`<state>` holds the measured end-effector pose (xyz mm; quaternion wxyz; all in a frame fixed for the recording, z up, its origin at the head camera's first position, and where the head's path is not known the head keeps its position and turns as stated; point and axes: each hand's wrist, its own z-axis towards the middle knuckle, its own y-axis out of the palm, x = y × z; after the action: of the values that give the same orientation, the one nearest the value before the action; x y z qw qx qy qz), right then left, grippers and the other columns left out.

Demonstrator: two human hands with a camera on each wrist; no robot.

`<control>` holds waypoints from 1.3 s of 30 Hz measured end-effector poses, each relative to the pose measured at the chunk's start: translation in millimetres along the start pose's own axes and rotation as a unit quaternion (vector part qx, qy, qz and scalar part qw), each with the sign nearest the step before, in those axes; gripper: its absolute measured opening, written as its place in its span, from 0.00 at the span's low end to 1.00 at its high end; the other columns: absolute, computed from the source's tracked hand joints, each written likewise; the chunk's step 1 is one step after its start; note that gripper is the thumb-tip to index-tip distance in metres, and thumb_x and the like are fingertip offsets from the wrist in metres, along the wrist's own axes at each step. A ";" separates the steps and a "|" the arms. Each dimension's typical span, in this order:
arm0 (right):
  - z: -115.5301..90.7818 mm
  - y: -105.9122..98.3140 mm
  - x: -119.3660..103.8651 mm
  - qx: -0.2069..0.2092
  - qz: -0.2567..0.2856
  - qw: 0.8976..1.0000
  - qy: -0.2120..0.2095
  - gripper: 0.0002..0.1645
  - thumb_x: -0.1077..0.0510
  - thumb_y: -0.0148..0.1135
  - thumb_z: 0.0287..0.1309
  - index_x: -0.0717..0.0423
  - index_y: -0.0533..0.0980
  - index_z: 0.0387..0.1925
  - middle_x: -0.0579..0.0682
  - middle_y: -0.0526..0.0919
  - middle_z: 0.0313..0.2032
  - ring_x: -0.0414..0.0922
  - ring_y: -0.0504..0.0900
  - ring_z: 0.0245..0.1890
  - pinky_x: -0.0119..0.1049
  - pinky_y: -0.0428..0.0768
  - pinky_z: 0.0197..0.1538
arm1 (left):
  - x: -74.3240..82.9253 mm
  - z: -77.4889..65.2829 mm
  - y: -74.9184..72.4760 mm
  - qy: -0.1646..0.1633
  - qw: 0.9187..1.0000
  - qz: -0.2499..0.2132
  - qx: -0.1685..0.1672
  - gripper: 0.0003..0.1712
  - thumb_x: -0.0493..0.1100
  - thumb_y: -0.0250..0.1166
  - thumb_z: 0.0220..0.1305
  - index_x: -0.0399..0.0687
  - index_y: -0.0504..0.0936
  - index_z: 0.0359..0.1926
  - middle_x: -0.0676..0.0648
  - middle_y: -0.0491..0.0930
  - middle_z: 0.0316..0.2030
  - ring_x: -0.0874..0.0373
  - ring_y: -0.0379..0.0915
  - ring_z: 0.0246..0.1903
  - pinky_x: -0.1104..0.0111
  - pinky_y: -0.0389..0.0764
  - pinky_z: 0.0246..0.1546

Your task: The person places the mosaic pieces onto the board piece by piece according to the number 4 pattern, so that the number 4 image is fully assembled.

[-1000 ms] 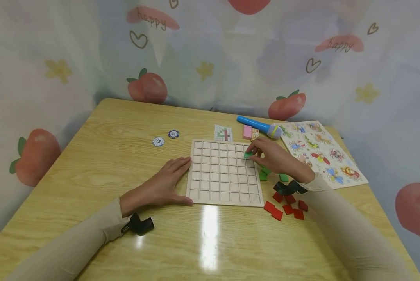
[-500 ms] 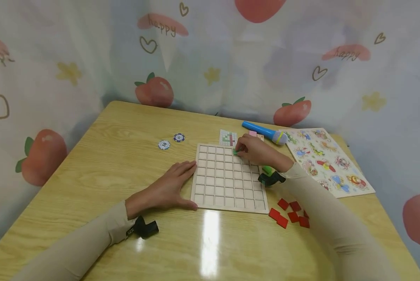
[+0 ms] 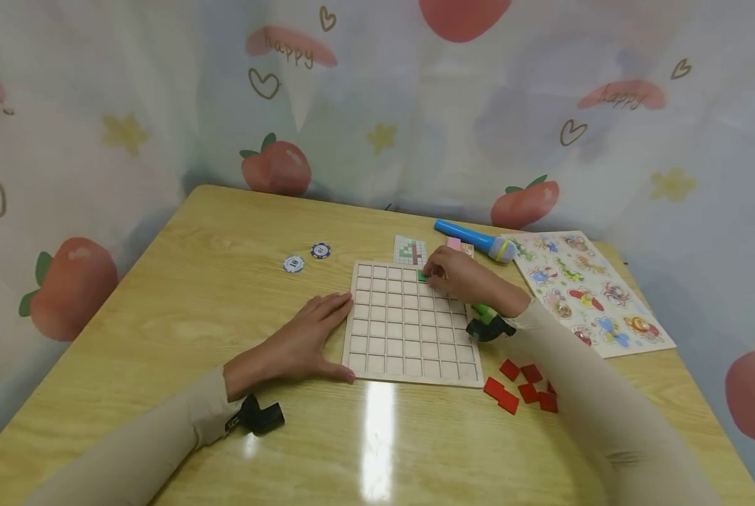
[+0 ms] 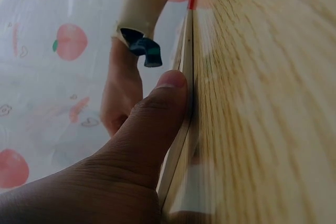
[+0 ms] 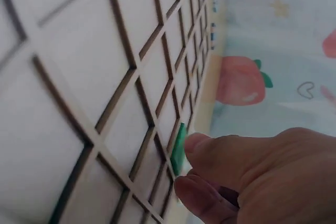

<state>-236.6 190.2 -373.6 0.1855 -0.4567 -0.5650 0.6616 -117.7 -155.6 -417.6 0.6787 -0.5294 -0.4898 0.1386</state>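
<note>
A wooden grid board (image 3: 409,323) of square cells lies on the table. At its back row a small square green tile (image 3: 422,275) sits at a cell, pinched by the fingertips of my right hand (image 3: 459,273). The right wrist view shows the green tile (image 5: 179,149) partly behind the thumb and a finger. My left hand (image 3: 301,344) rests spread along the board's left side. In the left wrist view its thumb (image 4: 163,98) presses the board's edge.
Several red tiles (image 3: 529,392) lie right of the board, and green tiles (image 3: 483,311) show partly under the right wrist. Behind the board are a pattern card (image 3: 410,249), a pink block (image 3: 454,244) and a blue toy microphone (image 3: 475,239). An insect puzzle board (image 3: 586,292) and two chips (image 3: 293,263) flank them.
The right hand has moved left along the back row with the green tile, then stayed nearly in place over the last half second. The left hand keeps its place at the board.
</note>
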 end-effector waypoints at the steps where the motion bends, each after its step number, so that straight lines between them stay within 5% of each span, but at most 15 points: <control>1: -9.0 -1.8 -0.3 0.010 0.004 1.000 -0.002 0.11 0.61 0.65 0.74 0.60 0.82 0.54 0.57 0.82 0.53 0.52 0.85 0.50 0.51 0.88 0.56 | 1.0 -0.3 1.1 0.000 1.000 -0.003 0.000 0.78 0.77 0.78 0.47 0.44 0.50 0.86 0.46 0.47 0.87 0.42 0.41 0.87 0.47 0.42 0.89; 5: -61.6 -15.5 2.7 0.092 0.008 0.995 -0.025 0.13 0.65 0.65 0.72 0.60 0.81 0.56 0.57 0.83 0.53 0.51 0.87 0.49 0.48 0.90 0.56 | 2.1 -0.7 4.0 0.007 1.000 -0.004 0.003 0.78 0.77 0.78 0.48 0.43 0.51 0.86 0.45 0.48 0.87 0.40 0.41 0.86 0.45 0.43 0.89; 10: -137.3 -18.4 22.9 0.207 0.009 0.978 -0.009 0.15 0.69 0.67 0.69 0.56 0.82 0.55 0.51 0.87 0.50 0.46 0.88 0.46 0.16 0.82 0.53 | 0.9 -2.2 2.5 0.006 1.000 0.002 0.014 0.77 0.76 0.80 0.47 0.42 0.52 0.85 0.43 0.50 0.86 0.39 0.43 0.86 0.45 0.44 0.88; 12: -160.2 -10.5 31.0 0.221 0.007 0.975 0.010 0.16 0.69 0.68 0.68 0.55 0.82 0.54 0.50 0.87 0.49 0.45 0.88 0.45 0.10 0.77 0.50 | -0.6 -4.2 2.2 0.002 1.000 0.004 0.017 0.78 0.75 0.80 0.46 0.42 0.53 0.85 0.42 0.50 0.86 0.39 0.43 0.86 0.44 0.45 0.88; 16: -187.7 10.4 42.6 0.211 -0.002 0.977 0.036 0.15 0.67 0.69 0.68 0.54 0.82 0.54 0.50 0.87 0.47 0.40 0.87 0.41 0.16 0.80 0.43 | -3.8 -7.1 3.6 0.002 1.000 0.013 0.019 0.78 0.75 0.80 0.47 0.41 0.53 0.85 0.41 0.51 0.86 0.37 0.45 0.85 0.44 0.45 0.88; 24: -199.0 33.7 53.5 0.227 0.041 0.971 0.057 0.18 0.69 0.68 0.67 0.53 0.82 0.55 0.48 0.84 0.45 0.29 0.78 0.41 0.16 0.78 0.44 | -4.5 -1.4 8.2 0.023 0.999 0.012 0.032 0.76 0.76 0.78 0.48 0.43 0.53 0.85 0.42 0.51 0.86 0.38 0.46 0.85 0.43 0.47 0.87; 39: -191.0 41.0 53.3 0.236 0.038 0.970 0.046 0.19 0.71 0.69 0.65 0.57 0.82 0.55 0.51 0.80 0.45 0.31 0.72 0.37 0.22 0.75 0.38 | -2.7 -0.3 7.1 0.021 0.999 0.017 0.026 0.76 0.76 0.79 0.48 0.42 0.53 0.85 0.41 0.50 0.86 0.38 0.46 0.85 0.44 0.46 0.88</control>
<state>-97.4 329.2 -421.6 0.2889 -0.4510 -0.3657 0.7612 -116.4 -154.9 -425.1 0.6999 -0.5225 -0.4627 0.1516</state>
